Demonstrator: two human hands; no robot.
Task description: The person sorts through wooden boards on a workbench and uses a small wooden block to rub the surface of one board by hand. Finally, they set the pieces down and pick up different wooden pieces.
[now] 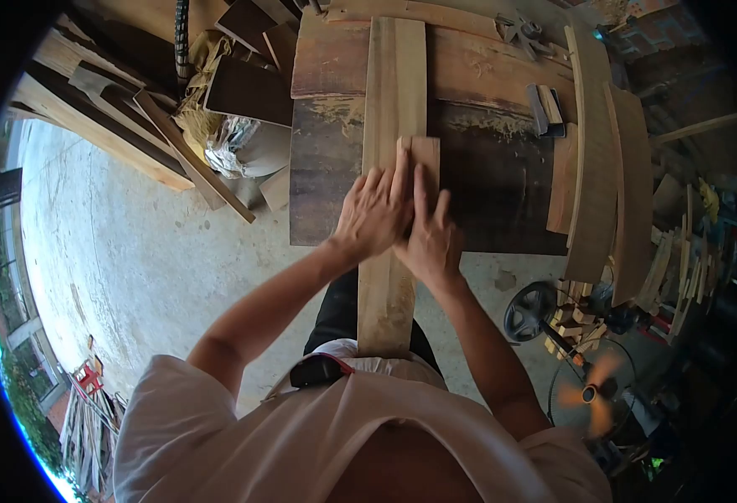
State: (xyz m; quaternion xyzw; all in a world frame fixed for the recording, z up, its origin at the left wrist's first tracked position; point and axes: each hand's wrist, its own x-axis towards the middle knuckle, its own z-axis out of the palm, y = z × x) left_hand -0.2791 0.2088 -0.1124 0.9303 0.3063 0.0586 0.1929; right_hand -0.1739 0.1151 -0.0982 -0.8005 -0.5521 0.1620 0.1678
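Note:
A long wooden plank [395, 75] lies lengthwise over the workbench [328, 159], its near end reaching past the bench edge to my waist. On top of it rests a small flat wooden block [424, 152], lined up roughly with the plank's right edge. My left hand [374, 211] presses on the block's left side, fingers together and pointing away from me. My right hand [432, 239] grips the near right part of the same block, one finger stretched along its top. The two hands touch, and they hide the block's near end.
A small open box [546, 111] holding a wood piece sits at the bench's right. Metal tools [526, 35] lie at the far right corner. Long boards [596, 159] lean along the right side. A fan [591, 392] stands low right; scrap boards [167, 138] and sacks fill the left.

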